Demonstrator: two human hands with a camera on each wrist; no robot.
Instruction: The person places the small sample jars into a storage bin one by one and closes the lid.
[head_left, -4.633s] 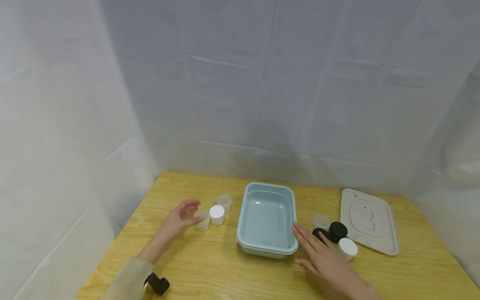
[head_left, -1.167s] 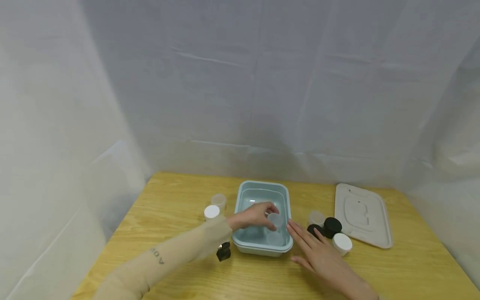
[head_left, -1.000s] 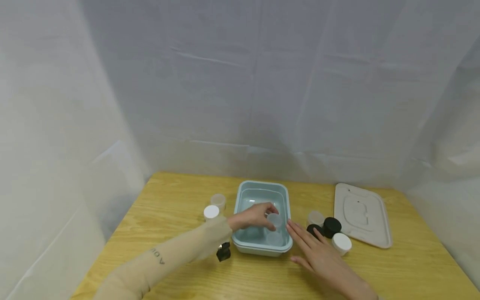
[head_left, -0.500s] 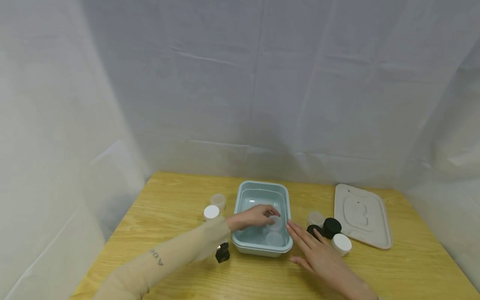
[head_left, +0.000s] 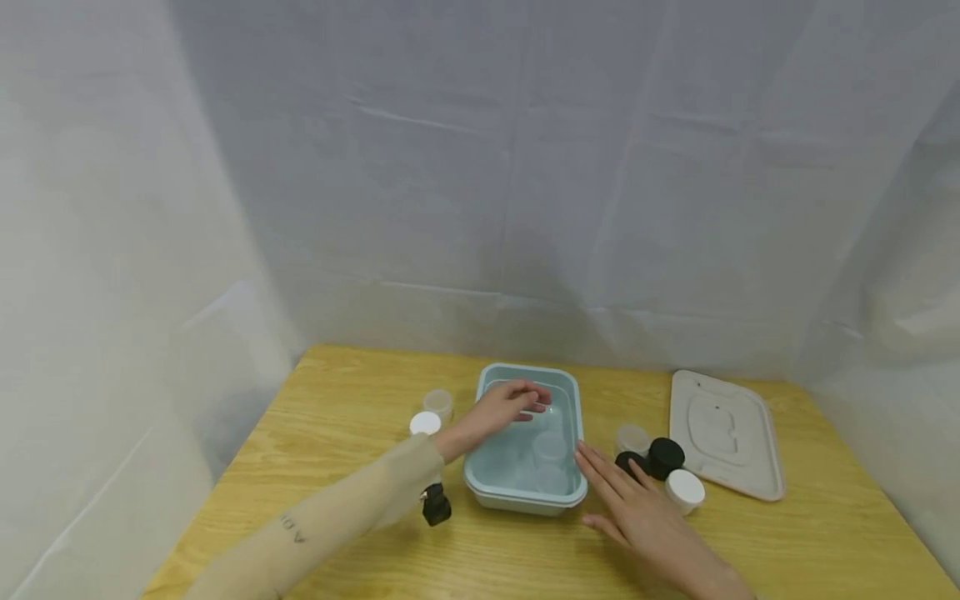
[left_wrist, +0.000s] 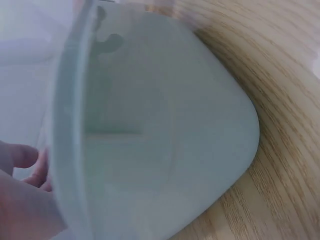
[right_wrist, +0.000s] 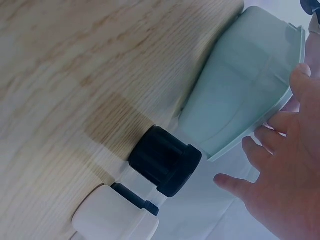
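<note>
Left hand [head_left: 513,402] above the far end of the pale blue rectangular plastic tub [head_left: 491,392], fingers loosely spread and holding nothing. Two small translucent round jars [head_left: 550,447] on the floor of that tub toward its near right corner, on the near side of the left hand and below it. Right hand [head_left: 628,512] flat on the light wooden table [head_left: 825,542] just right of the tub's near right corner, fingers straight and splayed, index fingertip at the tub's rim, nothing held. Right of the tub, close to the right hand's fingertips: a frosted jar [head_left: 632,437], two black-capped jars [head_left: 664,457] and a white-capped jar [head_left: 685,491]; the black cap [right_wrist: 165,161] tight against the tub's outer wall in the right wrist view. Left of the tub, near the left forearm: a white-capped jar [head_left: 425,423] and a clear jar [head_left: 438,403]. Farther right of the tub, well apart from both hands: the flat white rectangular lid [head_left: 726,433]. Judged nearer: right hand to the right-side cluster, left hand to the pair left of the tub. Tub's long axis running away from the person.
</note>
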